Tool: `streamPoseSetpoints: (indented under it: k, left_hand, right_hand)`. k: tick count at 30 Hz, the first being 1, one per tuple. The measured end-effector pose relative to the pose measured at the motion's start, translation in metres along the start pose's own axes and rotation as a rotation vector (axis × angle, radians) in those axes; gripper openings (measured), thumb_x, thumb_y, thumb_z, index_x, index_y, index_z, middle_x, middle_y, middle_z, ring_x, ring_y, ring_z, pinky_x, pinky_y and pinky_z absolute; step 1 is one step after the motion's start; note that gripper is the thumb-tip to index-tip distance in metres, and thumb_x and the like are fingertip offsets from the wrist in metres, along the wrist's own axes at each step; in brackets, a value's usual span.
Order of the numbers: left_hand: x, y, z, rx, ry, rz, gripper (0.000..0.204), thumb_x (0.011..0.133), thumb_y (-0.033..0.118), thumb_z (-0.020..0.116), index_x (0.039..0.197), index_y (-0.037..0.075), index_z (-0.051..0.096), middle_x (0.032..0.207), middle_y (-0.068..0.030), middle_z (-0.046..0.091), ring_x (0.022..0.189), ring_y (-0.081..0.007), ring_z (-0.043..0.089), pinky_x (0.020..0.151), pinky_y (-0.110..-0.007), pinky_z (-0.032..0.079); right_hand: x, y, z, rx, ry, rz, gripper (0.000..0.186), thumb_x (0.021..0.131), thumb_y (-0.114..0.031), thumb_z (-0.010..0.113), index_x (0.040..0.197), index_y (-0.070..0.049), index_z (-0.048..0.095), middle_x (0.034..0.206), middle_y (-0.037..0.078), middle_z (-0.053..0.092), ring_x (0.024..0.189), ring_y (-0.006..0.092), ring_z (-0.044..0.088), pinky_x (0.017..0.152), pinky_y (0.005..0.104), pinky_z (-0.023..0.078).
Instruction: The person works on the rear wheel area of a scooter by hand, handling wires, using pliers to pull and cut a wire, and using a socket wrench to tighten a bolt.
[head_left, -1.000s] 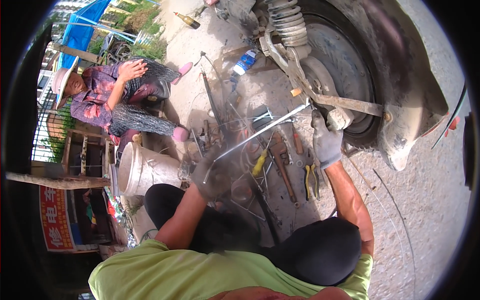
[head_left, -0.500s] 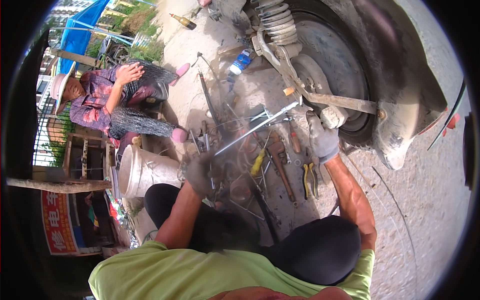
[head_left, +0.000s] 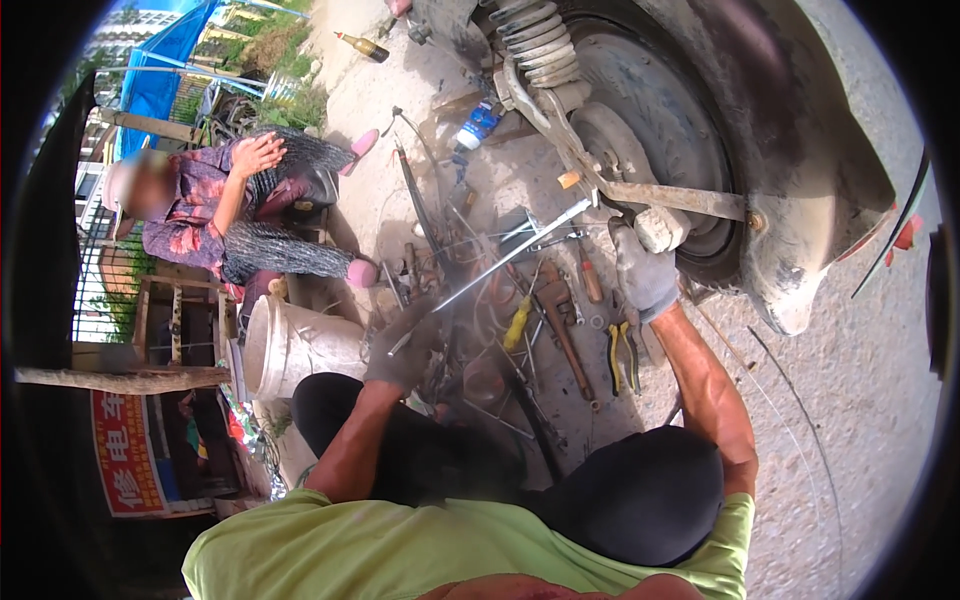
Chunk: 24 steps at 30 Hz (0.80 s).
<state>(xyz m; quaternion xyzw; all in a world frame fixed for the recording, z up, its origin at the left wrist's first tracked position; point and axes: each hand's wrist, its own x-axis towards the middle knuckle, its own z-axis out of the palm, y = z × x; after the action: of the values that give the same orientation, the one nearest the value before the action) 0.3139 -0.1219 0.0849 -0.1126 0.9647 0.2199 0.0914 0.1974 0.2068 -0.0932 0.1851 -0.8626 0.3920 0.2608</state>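
Note:
My gloved left hand (head_left: 405, 345) is wrapped round a long silvery metal rod (head_left: 515, 255). One end of the rod sticks out past my fingers; the other reaches the metal bracket (head_left: 570, 150) beside the dusty wheel (head_left: 660, 110). Close to that end, my gloved right hand (head_left: 645, 275) is up by the bracket, under the rusty bar (head_left: 680, 200) and beside a pale block-like part (head_left: 662, 231). Its fingers are bent together, and what they grip is hidden. A coil spring (head_left: 540, 50) rises above the bracket.
Pliers (head_left: 622, 358), a pipe wrench (head_left: 565, 335), a yellow-handled screwdriver (head_left: 517, 323) and a red-handled tool (head_left: 590, 280) lie between my knees and the wheel. A white bucket (head_left: 310, 345) stands left; a seated person (head_left: 200, 210) is beyond it. A blue-labelled bottle (head_left: 480, 125) lies farther off.
My left hand has shifted slightly right and down along with the rod, and the rod's near end now shows past my fingers. My right hand stays nearly in place.

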Motion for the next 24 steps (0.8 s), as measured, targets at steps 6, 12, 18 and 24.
streamPoseSetpoints:
  k: [6,12,18,24]
  left_hand:
    - [-0.01,0.002,-0.024,-0.938,-0.211,0.065,0.046,0.103,0.028,0.06,0.138,-0.001,0.055,0.116,-0.0178,0.067,0.093,-0.0196,0.063,0.086,-0.036,0.051]
    - [-0.007,0.002,-0.014,-0.854,-0.079,0.071,0.064,0.099,0.015,0.061,0.157,0.003,0.036,0.121,-0.0124,0.062,0.095,-0.016,0.059,0.083,-0.03,0.048]
    - [-0.003,0.025,-0.015,-0.568,0.289,0.224,0.076,0.095,-0.006,0.054,0.162,0.004,0.019,0.139,-0.0206,0.06,0.086,-0.0165,0.067,0.07,-0.028,0.054]
    - [-0.002,0.012,-0.027,-1.082,-0.03,0.135,0.059,0.102,0.012,0.057,0.154,-0.002,0.033,0.141,-0.0211,0.059,0.102,-0.0218,0.059,0.087,-0.033,0.048]
  right_hand:
    - [-0.004,0.006,0.01,-0.061,0.007,-0.011,0.039,0.082,-0.011,0.062,0.121,-0.002,0.066,0.122,0.014,0.067,0.122,0.035,0.059,0.106,0.0475,0.042]
    - [-0.001,0.003,0.008,-0.04,-0.005,-0.015,0.039,0.083,-0.011,0.061,0.12,-0.003,0.067,0.126,0.016,0.065,0.128,0.0386,0.053,0.108,0.0503,0.041]
    - [-0.006,0.012,0.013,0.063,-0.057,0.019,0.041,0.083,-0.016,0.063,0.122,-0.005,0.067,0.131,0.016,0.063,0.132,0.0395,0.05,0.109,0.0521,0.038]
    - [-0.006,0.009,0.015,0.121,-0.102,0.098,0.04,0.084,-0.017,0.063,0.122,-0.004,0.067,0.133,0.016,0.062,0.133,0.0383,0.049,0.11,0.0517,0.038]
